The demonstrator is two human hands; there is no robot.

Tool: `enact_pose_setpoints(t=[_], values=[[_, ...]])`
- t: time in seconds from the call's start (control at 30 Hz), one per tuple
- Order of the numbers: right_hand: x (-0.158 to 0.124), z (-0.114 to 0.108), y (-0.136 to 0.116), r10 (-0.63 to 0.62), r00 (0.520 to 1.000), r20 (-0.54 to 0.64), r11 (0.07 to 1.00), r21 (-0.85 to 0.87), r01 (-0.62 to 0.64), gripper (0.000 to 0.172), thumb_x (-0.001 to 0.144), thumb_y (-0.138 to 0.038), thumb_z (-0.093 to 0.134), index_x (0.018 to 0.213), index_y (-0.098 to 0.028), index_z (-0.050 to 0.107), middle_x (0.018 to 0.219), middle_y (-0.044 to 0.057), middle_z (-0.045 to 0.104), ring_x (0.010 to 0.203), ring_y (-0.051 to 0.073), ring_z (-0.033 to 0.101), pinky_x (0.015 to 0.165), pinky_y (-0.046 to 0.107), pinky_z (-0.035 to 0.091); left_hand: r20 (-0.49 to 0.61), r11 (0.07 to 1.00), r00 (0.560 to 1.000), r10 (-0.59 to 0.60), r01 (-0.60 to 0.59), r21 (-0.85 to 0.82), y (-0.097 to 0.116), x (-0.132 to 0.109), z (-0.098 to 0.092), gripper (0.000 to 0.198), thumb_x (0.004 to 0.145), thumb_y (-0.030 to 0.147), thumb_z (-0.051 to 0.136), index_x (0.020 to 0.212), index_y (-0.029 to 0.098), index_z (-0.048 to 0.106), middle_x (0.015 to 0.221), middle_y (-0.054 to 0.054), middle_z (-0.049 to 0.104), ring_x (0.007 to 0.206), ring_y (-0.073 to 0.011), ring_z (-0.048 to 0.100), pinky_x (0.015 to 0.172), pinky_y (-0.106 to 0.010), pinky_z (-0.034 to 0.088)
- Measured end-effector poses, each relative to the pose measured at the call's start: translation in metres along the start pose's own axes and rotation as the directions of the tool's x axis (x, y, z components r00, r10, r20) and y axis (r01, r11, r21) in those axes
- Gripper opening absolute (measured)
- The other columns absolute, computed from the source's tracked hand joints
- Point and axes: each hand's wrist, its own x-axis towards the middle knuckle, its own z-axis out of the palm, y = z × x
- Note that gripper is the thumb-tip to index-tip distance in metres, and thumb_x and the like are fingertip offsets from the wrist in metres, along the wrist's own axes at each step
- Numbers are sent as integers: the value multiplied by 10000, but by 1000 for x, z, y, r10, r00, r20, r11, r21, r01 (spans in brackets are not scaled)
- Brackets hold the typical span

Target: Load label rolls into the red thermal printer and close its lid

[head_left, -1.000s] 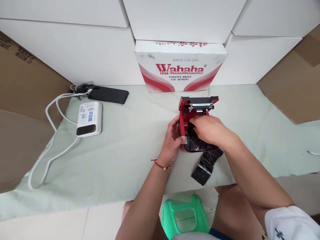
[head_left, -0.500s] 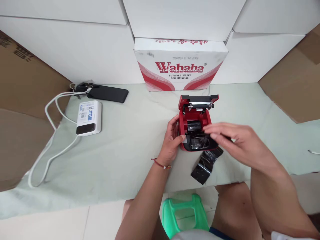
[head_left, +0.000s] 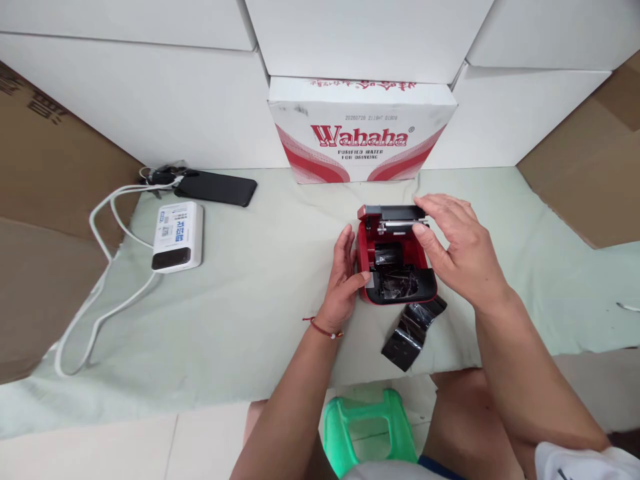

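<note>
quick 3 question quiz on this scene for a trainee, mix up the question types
1. True or false: the printer lid is fully shut.
2. Fill in: the left hand holds the printer's ___ side.
3. Which touches the lid? A the left hand; B the right hand; C neither.

Key: 1 false, it stands partly open; 2 left; 3 B.
</note>
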Motion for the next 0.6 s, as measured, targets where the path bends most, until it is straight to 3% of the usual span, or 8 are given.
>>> enact_pose_setpoints(t=[0.07,0.2,0.4,0.6], values=[[-7,-6,-8,8,1000,-11,1000,30,-7,352,1184,-367,571,1437,-252,785,1382,144,845,1300,345,763,1166,592,583,-14,999,999,31,-30,11,1,0,0,881,877,557,931,1670,509,552,1938,62,342,1857,-339,179,1513,-550,222],[-25,-7,-15,17,1000,-19,998,65,-16,287,1178,-320,593,1305,-269,846,1240,118,859,1126,302,763,1025,539,616,-29,997,998,50,-49,53,6,2,2,648,993,697,770,1586,453,673,1956,51,304,1856,-342,181,1507,-571,238],[-53,10,-18,8,999,-42,996,88,-4,292,1185,-268,589,1240,-217,871,1132,115,844,1041,268,727,910,474,623,-138,996,990,33,-21,90,12,5,4,520,1059,768,642,1346,371,815,1953,20,318,1860,-324,173,1478,-563,303],[-68,23,-21,52,994,-94,994,102,-43,302,1177,-225,588,1261,-204,878,1152,114,858,1057,261,747,905,464,636,3,970,995,95,-93,223,7,5,-2,446,1054,598,765,1451,398,793,1887,-1,451,1828,-327,285,1507,-546,228]])
